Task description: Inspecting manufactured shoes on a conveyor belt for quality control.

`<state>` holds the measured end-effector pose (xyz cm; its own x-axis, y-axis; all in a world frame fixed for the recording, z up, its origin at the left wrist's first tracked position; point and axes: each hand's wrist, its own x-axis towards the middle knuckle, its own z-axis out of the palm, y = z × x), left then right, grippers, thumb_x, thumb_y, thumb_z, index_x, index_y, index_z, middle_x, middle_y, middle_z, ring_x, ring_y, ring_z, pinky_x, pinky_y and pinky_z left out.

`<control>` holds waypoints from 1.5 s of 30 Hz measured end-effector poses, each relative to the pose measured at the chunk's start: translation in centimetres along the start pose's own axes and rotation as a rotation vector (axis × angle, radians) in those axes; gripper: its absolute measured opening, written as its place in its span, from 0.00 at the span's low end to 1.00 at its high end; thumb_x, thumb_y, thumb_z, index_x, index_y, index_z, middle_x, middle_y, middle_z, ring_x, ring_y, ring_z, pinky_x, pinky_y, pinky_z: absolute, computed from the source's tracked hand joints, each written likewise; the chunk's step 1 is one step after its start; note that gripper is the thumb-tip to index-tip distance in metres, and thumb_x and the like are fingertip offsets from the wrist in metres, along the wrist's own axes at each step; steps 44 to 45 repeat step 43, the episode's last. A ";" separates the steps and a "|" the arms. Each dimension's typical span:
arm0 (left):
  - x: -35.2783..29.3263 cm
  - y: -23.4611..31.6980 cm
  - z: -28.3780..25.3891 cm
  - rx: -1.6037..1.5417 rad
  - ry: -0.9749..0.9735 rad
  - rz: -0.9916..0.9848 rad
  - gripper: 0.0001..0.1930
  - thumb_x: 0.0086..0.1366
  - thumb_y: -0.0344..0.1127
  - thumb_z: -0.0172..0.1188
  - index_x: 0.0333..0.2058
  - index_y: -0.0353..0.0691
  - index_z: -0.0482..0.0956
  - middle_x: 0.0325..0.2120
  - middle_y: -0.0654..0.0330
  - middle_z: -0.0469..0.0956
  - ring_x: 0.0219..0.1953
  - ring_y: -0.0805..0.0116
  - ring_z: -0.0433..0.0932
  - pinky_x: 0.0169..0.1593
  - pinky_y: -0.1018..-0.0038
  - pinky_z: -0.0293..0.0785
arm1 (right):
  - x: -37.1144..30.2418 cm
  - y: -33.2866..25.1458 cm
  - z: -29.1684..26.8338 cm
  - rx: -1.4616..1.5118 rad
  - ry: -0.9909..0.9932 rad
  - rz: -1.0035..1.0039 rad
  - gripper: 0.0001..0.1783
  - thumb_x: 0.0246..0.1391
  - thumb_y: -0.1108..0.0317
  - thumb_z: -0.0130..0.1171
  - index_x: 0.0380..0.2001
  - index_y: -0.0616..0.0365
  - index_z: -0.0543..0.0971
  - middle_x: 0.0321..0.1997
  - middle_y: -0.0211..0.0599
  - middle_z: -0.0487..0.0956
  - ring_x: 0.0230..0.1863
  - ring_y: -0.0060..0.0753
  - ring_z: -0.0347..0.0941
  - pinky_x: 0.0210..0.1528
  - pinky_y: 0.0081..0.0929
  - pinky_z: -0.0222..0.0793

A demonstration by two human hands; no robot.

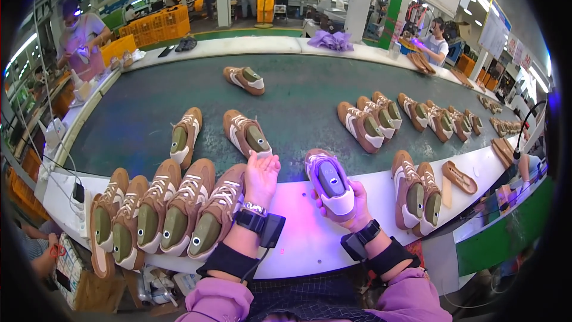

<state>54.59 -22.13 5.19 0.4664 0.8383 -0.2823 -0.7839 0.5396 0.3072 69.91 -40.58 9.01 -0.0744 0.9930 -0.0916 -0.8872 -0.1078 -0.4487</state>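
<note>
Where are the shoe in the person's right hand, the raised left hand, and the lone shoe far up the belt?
held shoe (331,182): head view, on its insole
left hand (262,174): head view, on the palm
lone shoe (244,80): head view, on its upper

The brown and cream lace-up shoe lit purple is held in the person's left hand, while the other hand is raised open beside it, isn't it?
Not quite. The head view shows the brown and cream lace-up shoe held in the right hand; the left hand is the one raised open beside it.
</note>
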 end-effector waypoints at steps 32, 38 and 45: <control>-0.9 1.6 -2.6 0.534 0.023 0.093 0.12 0.56 0.36 0.57 0.36 0.37 0.70 0.33 0.59 0.69 0.39 0.63 0.69 0.42 0.68 0.70 | -6.3 -6.7 18.6 -0.471 -0.169 -1.747 0.57 0.51 0.64 0.57 0.63 0.37 0.20 0.52 0.48 0.68 0.43 0.34 0.70 0.44 0.31 0.68; -1.5 0.0 -2.5 0.593 0.000 0.123 0.11 0.55 0.34 0.58 0.34 0.34 0.71 0.30 0.56 0.70 0.37 0.60 0.72 0.43 0.68 0.72 | -8.2 -13.5 14.9 -0.847 -0.019 -2.198 0.61 0.43 0.78 0.59 0.64 0.40 0.24 0.47 0.50 0.70 0.29 0.28 0.71 0.30 0.22 0.69; -1.6 0.6 -2.4 0.668 -0.005 0.145 0.08 0.56 0.34 0.57 0.33 0.41 0.70 0.31 0.63 0.70 0.38 0.64 0.71 0.44 0.68 0.69 | -9.7 -13.2 13.8 -0.214 -0.083 -2.070 0.51 0.47 0.73 0.59 0.66 0.42 0.38 0.42 0.49 0.71 0.24 0.29 0.69 0.26 0.21 0.68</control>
